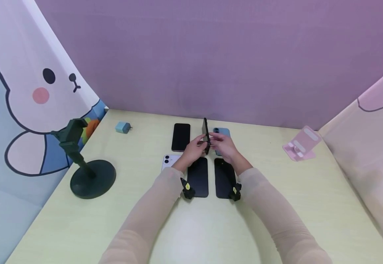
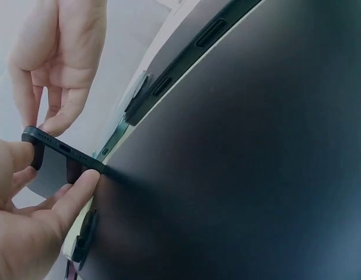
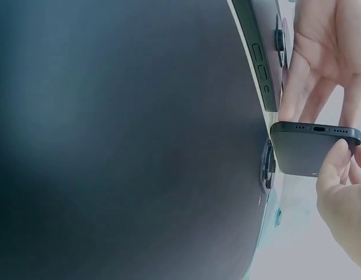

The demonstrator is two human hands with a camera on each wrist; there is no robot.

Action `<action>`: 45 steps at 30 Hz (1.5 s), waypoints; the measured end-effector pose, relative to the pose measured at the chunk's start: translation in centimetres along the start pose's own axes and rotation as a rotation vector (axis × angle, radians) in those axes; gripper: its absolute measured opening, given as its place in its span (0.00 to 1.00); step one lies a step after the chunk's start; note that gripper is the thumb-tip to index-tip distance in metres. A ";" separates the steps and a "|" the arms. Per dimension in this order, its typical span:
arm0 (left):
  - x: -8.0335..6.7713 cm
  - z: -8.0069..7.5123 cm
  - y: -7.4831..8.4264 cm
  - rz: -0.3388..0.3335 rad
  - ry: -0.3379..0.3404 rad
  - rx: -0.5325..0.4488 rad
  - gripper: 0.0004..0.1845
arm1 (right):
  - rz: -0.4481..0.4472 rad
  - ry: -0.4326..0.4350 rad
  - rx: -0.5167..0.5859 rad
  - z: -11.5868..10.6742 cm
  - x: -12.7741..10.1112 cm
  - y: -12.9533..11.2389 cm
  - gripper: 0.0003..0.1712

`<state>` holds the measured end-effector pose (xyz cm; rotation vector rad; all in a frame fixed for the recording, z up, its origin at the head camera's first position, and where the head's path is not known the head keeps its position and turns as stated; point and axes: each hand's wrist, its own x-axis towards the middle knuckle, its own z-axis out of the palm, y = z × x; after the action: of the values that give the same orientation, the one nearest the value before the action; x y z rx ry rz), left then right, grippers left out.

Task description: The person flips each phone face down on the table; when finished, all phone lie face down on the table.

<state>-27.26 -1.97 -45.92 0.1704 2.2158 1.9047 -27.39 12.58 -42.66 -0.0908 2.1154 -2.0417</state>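
Observation:
A dark smartphone stands on edge between both hands, its narrow side toward the head camera. My left hand grips it from the left, with fingers at the two ends of its port edge in the left wrist view. From the other side my right hand pinches it, its thumb on the flat grey face in the right wrist view. Two dark phones lie below the hands, the right one partly under my right wrist. A black phone, a blue phone and a lavender phone lie around them.
A dark green stand with a round base rises at the left. Farther back is a blue plug adapter. A pink folding phone stand stands at the right. Purple cloth hangs behind the table.

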 end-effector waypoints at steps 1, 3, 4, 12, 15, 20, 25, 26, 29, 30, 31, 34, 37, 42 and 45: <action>0.0 0.0 0.0 0.006 0.009 0.007 0.24 | -0.001 0.000 0.000 0.0 0.0 0.0 0.22; 0.0 0.0 0.0 0.021 0.027 0.038 0.24 | -0.002 0.003 0.001 0.1 0.1 0.0 0.22; 0.0 0.0 0.0 0.030 0.037 0.060 0.24 | -0.002 0.006 0.008 0.1 0.1 0.0 0.22; 0.2 -0.5 0.2 0.093 0.147 0.166 0.21 | -0.004 -0.004 -0.093 0.7 0.0 0.3 0.22; 0.2 -0.8 0.4 0.099 0.164 0.175 0.22 | 0.004 -0.006 -0.151 1.0 0.0 0.4 0.21; 0.3 -1.5 0.5 0.108 0.186 0.292 0.25 | 0.025 -0.012 -0.297 1.4 0.2 0.5 0.21; 0.1 -1.8 0.5 0.134 0.215 0.446 0.19 | 0.047 0.003 -0.376 1.5 0.3 0.8 0.21; 0.0 -1.9 0.5 0.134 0.217 0.468 0.19 | 0.051 0.011 -0.394 1.5 0.3 0.8 0.21; -0.2 -1.9 0.4 0.139 0.225 0.547 0.18 | 0.076 0.038 -0.449 1.5 0.2 0.9 0.20; -0.3 -1.9 0.4 0.135 0.227 0.565 0.18 | 0.086 0.047 -0.467 1.5 0.2 0.9 0.20; -0.3 -1.9 0.4 0.131 0.228 0.584 0.18 | 0.098 0.059 -0.489 1.5 0.2 0.9 0.20; -0.3 -1.7 0.3 0.108 0.230 0.617 0.19 | 0.113 0.078 -0.559 1.4 0.1 0.9 0.19; -0.3 -1.5 0.3 0.068 0.221 0.649 0.20 | 0.119 0.088 -0.631 1.4 0.1 0.9 0.19; -0.4 -1.2 0.6 0.021 0.196 0.705 0.21 | 0.138 0.092 -0.728 1.4 0.1 0.7 0.20; -0.5 -1.1 0.7 0.010 0.200 0.708 0.20 | 0.145 0.092 -0.743 1.4 0.2 0.7 0.20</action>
<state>-27.06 -3.02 -45.07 0.0989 2.9358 1.0954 -27.30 11.24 -43.45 0.0506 2.7254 -1.1127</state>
